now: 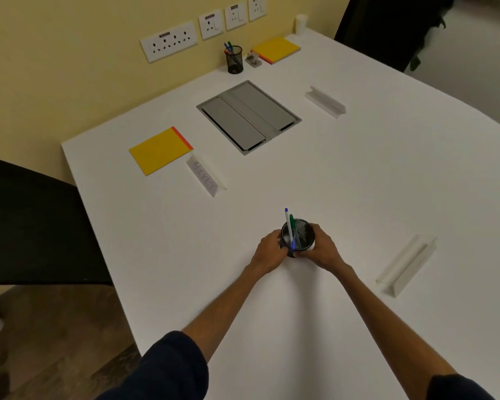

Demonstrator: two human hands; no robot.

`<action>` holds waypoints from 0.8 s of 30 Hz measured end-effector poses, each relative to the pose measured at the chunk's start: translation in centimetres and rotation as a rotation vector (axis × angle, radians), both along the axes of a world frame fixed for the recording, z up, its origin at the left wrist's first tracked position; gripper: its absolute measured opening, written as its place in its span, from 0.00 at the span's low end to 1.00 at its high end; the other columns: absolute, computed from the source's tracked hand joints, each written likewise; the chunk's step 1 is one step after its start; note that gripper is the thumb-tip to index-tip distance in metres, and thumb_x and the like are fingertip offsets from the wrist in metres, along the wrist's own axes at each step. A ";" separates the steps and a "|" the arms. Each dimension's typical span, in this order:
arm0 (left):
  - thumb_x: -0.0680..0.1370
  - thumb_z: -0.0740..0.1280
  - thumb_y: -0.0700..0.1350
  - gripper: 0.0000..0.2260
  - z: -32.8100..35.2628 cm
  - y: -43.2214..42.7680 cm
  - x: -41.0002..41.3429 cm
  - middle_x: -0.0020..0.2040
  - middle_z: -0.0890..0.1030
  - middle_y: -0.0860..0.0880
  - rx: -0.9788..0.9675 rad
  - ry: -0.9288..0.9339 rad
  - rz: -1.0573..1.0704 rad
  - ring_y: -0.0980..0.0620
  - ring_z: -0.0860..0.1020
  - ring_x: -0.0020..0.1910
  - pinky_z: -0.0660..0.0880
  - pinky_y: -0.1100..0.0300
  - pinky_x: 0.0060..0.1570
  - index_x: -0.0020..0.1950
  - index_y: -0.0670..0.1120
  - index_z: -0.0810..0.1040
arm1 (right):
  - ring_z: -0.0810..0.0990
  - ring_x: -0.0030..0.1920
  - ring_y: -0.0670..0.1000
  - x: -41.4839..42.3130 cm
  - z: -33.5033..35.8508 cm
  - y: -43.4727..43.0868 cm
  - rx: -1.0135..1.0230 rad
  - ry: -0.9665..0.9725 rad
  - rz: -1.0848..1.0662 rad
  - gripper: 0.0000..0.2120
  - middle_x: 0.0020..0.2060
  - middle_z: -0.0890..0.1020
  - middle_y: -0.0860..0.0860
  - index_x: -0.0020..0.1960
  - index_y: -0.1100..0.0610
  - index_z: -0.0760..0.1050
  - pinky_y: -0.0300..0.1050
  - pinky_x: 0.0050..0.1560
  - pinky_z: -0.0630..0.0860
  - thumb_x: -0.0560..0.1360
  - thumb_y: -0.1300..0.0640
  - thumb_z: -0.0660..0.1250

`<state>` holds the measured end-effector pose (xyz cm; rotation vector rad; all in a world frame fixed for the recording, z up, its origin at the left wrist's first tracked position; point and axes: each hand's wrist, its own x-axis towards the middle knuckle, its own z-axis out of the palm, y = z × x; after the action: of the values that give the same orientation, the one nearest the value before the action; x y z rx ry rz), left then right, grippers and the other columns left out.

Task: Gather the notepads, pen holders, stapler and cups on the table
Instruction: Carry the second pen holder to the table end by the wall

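Note:
A black mesh pen holder [300,233] with a blue and a green pen stands in the middle of the white table [358,183]. My left hand [269,251] grips its left side and my right hand [321,249] grips its right side. A second black pen holder [234,59] with pens stands at the far edge by the wall. Right of it lies a grey stapler [253,59], then a yellow notepad [276,49]. Another yellow notepad [160,150] lies at the table's left. A white cup [300,23] stands at the far corner.
A grey cable hatch [248,116] is set into the table. Three clear name-card stands lie at the left [205,176], at the far right [325,101] and at the near right [406,264]. A dark chair [32,226] is at the left edge, another behind the far corner.

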<state>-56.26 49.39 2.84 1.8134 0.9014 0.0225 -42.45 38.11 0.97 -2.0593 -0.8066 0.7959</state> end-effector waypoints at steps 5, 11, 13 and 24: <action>0.75 0.66 0.36 0.18 0.7 0.3 -1.8 0.61 0.80 0.46 -0.028 -0.045 0.055 0.50 0.81 0.49 0.77 0.62 0.48 0.64 0.44 0.75 | 0.78 0.55 0.48 -1.3 0.8 -0.5 0.009 0.023 0.028 0.37 0.55 0.78 0.44 0.61 0.47 0.71 0.37 0.48 0.72 0.56 0.55 0.83; 0.75 0.65 0.32 0.21 3.3 1.0 -7.0 0.63 0.77 0.46 0.045 -0.090 0.106 0.51 0.81 0.45 0.75 0.70 0.41 0.67 0.43 0.72 | 0.76 0.56 0.49 -4.8 3.0 1.5 0.050 0.006 0.108 0.41 0.58 0.75 0.48 0.64 0.54 0.70 0.36 0.49 0.71 0.56 0.54 0.84; 0.72 0.64 0.29 0.24 4.3 1.7 -9.9 0.63 0.76 0.46 0.068 -0.104 0.123 0.51 0.80 0.46 0.75 0.70 0.39 0.68 0.42 0.71 | 0.75 0.56 0.49 -6.9 4.0 2.9 0.090 0.001 0.151 0.40 0.58 0.74 0.49 0.64 0.56 0.70 0.31 0.49 0.70 0.57 0.57 0.84; 0.75 0.73 0.41 0.19 8.1 7.2 -25.7 0.60 0.80 0.48 0.046 -0.311 0.451 0.51 0.79 0.60 0.77 0.58 0.58 0.65 0.47 0.74 | 0.80 0.57 0.48 -19.2 9.9 12.1 0.224 0.144 0.433 0.41 0.59 0.79 0.45 0.66 0.49 0.72 0.41 0.55 0.78 0.57 0.53 0.84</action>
<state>-81.99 56.60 10.97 1.5574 1.0684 0.5973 -61.70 50.24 10.84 -1.6296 -1.2217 1.0217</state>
